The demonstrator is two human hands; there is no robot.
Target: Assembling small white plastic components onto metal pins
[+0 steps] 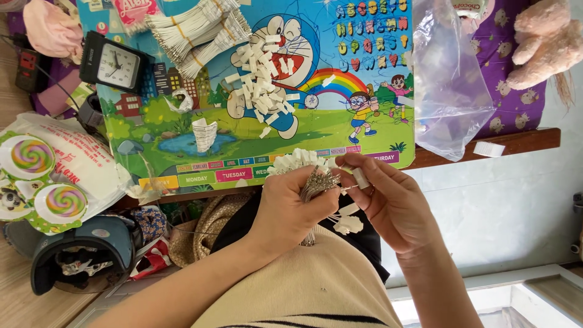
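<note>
Both hands gripping tag bundle, colourful board beyond

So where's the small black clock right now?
In the head view, the black clock stands upper left on the colourful board's edge, beside the banded white bundles.

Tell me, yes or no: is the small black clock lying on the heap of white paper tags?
No. The black clock sits at the colourful board's left edge, apart from the heap of white tags.
</note>
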